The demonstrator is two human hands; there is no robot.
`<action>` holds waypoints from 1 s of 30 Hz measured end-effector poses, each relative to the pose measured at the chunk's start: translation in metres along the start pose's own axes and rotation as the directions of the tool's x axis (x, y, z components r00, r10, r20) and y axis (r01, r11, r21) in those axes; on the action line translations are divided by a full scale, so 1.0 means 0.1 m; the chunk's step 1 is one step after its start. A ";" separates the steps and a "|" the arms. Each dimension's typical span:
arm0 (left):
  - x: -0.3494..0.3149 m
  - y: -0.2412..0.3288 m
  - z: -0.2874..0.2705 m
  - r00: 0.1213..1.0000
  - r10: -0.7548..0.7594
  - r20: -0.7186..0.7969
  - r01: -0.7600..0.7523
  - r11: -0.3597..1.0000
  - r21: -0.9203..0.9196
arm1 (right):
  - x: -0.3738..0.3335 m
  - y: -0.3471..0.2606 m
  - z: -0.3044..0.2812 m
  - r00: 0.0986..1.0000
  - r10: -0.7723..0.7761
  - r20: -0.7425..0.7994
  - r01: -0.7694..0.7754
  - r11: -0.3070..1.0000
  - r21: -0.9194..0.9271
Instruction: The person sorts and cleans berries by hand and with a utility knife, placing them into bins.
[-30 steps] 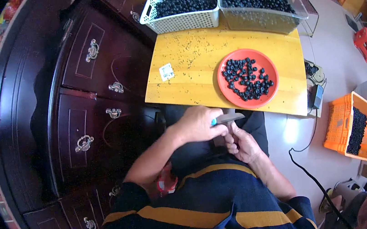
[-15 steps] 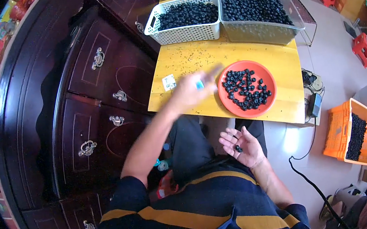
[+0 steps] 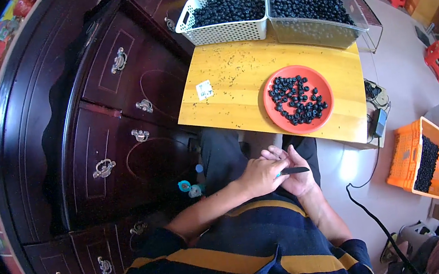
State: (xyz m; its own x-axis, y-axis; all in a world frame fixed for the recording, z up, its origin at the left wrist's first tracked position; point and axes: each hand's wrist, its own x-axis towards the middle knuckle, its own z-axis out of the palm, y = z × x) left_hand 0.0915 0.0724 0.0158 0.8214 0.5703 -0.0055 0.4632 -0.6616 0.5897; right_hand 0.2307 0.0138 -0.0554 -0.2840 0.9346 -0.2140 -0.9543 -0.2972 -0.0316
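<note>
My left hand (image 3: 258,180) is closed around a small knife (image 3: 296,170), its flat dark blade pointing right and a bit of teal handle showing between the fingers. It meets my right hand (image 3: 302,179) over my lap, where the right palm faces up with curled fingers and raised thumb. Whatever lies between the hands is hidden by the left fingers. Just beyond them, near the table's front edge, a round red plate (image 3: 271,113) bears many small black round pieces (image 3: 297,94), some with paler centres.
On the yellow wooden table (image 3: 237,102) stand a white perforated basket (image 3: 231,33) and a clear plastic bin (image 3: 317,37), both full of black pieces. A white card (image 3: 204,90) lies among crumbs. An orange crate (image 3: 398,161) sits on the floor at right; dark drawers (image 3: 113,117) line the left.
My left hand has come back from beside the plate to my right hand, bringing the knife. The black piece seen in my right palm is now covered. The view has shifted slightly.
</note>
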 end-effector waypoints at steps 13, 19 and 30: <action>0.08 -0.10 -0.06 0.935 -0.319 -0.155 0.064 0.582 -0.811 | -0.10 -0.05 0.33 0.999 -0.053 0.003 0.053 0.981 -0.187; 0.04 -0.11 0.03 0.902 -0.370 -0.224 0.046 0.597 -0.801 | -0.09 0.01 0.28 0.998 -0.061 0.022 0.063 0.987 -0.145; 0.12 -0.06 -0.21 0.925 -0.105 -0.366 -0.090 0.874 -0.478 | -0.10 -0.02 0.26 0.991 -0.122 0.047 0.129 0.963 -0.235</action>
State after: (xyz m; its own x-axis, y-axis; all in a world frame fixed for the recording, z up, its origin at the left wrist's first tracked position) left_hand 0.0918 0.0935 0.0297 0.5896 0.7747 0.2284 0.1719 -0.3967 0.9017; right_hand 0.2335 0.0099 -0.0279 -0.1698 0.9720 -0.1624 -0.9341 -0.2113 -0.2878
